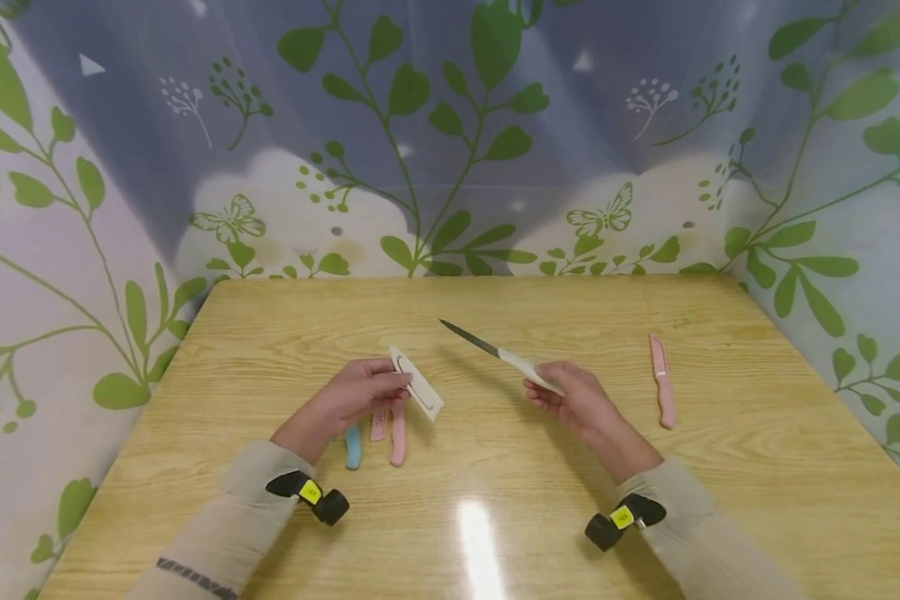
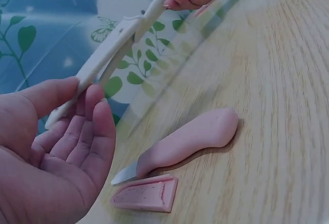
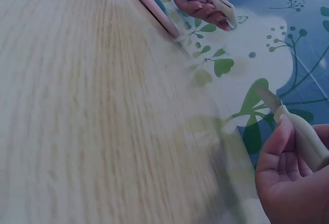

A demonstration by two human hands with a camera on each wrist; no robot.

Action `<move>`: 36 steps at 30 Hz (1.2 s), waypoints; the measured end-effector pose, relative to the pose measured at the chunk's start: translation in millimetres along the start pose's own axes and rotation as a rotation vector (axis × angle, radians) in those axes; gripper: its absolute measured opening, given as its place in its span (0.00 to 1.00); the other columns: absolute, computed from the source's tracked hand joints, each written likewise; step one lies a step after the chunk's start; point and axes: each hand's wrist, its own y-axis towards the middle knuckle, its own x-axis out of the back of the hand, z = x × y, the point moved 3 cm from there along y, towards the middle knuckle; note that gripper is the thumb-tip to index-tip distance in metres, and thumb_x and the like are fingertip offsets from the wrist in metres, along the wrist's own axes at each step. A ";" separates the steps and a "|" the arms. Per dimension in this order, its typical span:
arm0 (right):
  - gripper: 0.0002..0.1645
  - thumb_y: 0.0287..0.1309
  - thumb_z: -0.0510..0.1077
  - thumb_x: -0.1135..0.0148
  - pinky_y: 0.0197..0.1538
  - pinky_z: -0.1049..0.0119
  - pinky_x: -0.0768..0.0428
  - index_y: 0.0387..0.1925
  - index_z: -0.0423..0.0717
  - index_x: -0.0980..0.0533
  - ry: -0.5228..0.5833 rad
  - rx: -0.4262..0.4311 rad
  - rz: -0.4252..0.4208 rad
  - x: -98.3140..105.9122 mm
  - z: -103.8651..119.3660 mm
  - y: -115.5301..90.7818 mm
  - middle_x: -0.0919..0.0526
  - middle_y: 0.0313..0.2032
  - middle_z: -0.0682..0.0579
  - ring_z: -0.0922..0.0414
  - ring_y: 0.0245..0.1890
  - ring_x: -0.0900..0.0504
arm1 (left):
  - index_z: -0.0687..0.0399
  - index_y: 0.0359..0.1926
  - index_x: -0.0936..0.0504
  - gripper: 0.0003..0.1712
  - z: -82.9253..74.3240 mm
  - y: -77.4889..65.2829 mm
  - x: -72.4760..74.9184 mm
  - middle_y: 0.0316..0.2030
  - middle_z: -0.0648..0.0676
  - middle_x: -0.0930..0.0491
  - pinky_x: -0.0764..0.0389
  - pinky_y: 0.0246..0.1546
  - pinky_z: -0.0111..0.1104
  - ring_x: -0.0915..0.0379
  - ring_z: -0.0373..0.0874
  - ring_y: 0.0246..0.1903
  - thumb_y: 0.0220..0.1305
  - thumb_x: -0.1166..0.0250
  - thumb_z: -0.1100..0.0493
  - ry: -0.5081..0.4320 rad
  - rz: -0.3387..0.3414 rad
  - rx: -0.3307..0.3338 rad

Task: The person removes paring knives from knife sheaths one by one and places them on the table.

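My left hand (image 1: 352, 390) pinches a flat white knife sheath (image 1: 420, 387) between thumb and fingers, raised over the table. In my right hand (image 1: 576, 400) is a white-handled knife (image 1: 521, 364), its bare grey blade (image 1: 468, 337) pointing up and left toward the far side. A gap separates blade and sheath in the head view. Below the left hand lie a pink-handled knife (image 2: 190, 139) with some bare blade showing and a small pink sheath (image 2: 144, 196) beside it. A blue handle (image 1: 353, 447) sits left of them, its far end hidden by the hand.
On the right side of the wooden table (image 1: 540, 517) lies another pink knife (image 1: 663, 385), its blade end covered by a pink sheath. A curtain (image 1: 450, 150) with leaf patterns hangs behind the table's far edge and along both sides.
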 end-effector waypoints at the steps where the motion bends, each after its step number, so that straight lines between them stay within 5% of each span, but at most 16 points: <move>1: 0.12 0.70 0.38 0.54 0.32 0.75 0.21 0.49 0.33 0.35 -0.013 -0.007 0.003 -1.4 -1.1 0.3 0.17 0.28 0.53 0.61 0.28 0.20 | 0.65 0.37 0.22 0.07 0.2 1.1 -1.2 0.26 0.50 0.20 0.20 0.32 0.27 0.23 0.40 0.29 0.65 0.39 0.62 0.016 0.003 -0.007; 6: 0.22 0.70 0.40 0.51 0.31 0.73 0.21 0.57 0.30 0.40 -0.041 -0.035 0.025 -11.2 -5.5 0.2 0.17 0.30 0.51 0.62 0.27 0.20 | 0.72 0.55 0.28 0.22 -2.6 6.2 -9.8 0.28 0.52 0.17 0.18 0.32 0.28 0.20 0.40 0.29 0.64 0.37 0.63 0.149 -0.039 -0.001; 10: 0.22 0.69 0.40 0.49 0.31 0.73 0.20 0.57 0.31 0.41 -0.076 -0.033 0.046 -18.0 -10.4 -1.0 0.18 0.30 0.50 0.62 0.27 0.19 | 0.67 0.66 0.40 0.35 -5.1 11.3 -18.2 0.30 0.58 0.15 0.18 0.29 0.30 0.19 0.42 0.27 0.62 0.35 0.62 0.233 -0.067 0.039; 18: 0.16 0.61 0.41 0.40 0.22 0.71 0.26 0.43 0.37 0.35 -0.428 -0.007 0.010 -31.6 -22.3 -5.6 0.15 0.30 0.42 0.59 0.21 0.21 | 0.61 0.59 0.36 0.27 -9.4 16.5 -29.4 0.31 0.60 0.16 0.18 0.27 0.31 0.20 0.45 0.24 0.62 0.35 0.64 0.348 -0.073 0.005; 27: 0.13 0.54 0.42 0.32 0.17 0.70 0.34 0.30 0.42 0.30 -0.719 0.027 0.030 -48.9 -29.8 -10.4 0.26 0.15 0.54 0.62 0.12 0.35 | 0.58 0.39 0.19 0.13 -10.2 23.3 -32.6 0.34 0.55 0.15 0.20 0.36 0.38 0.21 0.43 0.32 0.58 0.31 0.55 0.751 -0.159 -0.052; 36: 0.14 0.52 0.41 0.32 0.15 0.71 0.33 0.27 0.42 0.31 -0.830 0.077 0.079 -67.8 -31.8 -13.5 0.27 0.13 0.53 0.60 0.11 0.29 | 0.55 0.58 0.32 0.26 -14.8 22.3 -38.0 0.29 0.52 0.19 0.25 0.27 0.34 0.26 0.43 0.24 0.60 0.34 0.59 0.983 -0.172 -0.047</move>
